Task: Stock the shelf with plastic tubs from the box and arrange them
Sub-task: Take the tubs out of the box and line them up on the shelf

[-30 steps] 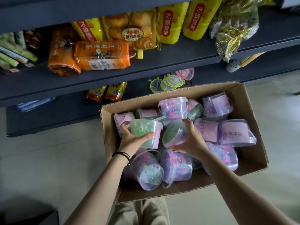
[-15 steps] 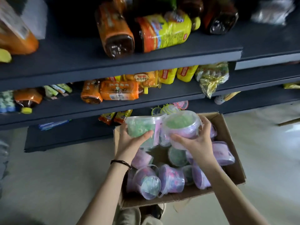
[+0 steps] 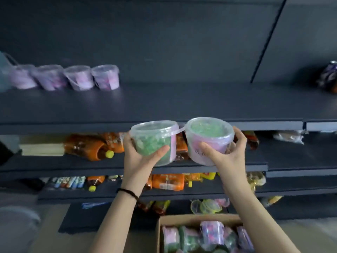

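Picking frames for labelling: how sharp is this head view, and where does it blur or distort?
Head view: left hand and right hand with their green tubs are fairly sharp; purple tubs on the top shelf blurred; left edge smeared; lighting dim.

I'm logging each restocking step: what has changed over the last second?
Both tubs went up. The left hand raised the green tub and the right hand raised the pink-labelled tub out of the box to the front edge of the upper shelf. Nothing was let go: each hand grips its tub as before. The box stays on the floor, with other tubs still inside.
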